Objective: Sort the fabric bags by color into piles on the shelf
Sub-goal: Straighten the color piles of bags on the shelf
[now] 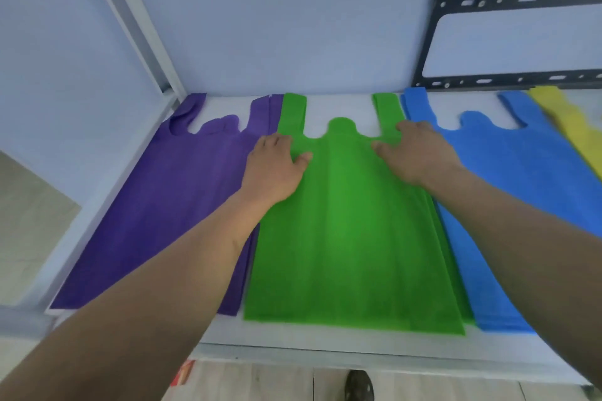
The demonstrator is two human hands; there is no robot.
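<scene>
Piles of purple bags (pixel 169 205), green bags (pixel 351 231), blue bags (pixel 508 179) and yellow bags (pixel 573 127) look sorted; your left hand (pixel 273 169) and right hand (pixel 420 153) press flat-fingered, gripping nothing, leaving only smoothing.

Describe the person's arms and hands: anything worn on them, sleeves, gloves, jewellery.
Both arms are bare from the near edge of the head view to the fingertips; no sleeve shows anywhere in the picture. The left hand and the right hand wear no gloves. No watch, bracelet or ring can be seen on either wrist or on the fingers that show, though the picture is somewhat blurred.
</scene>
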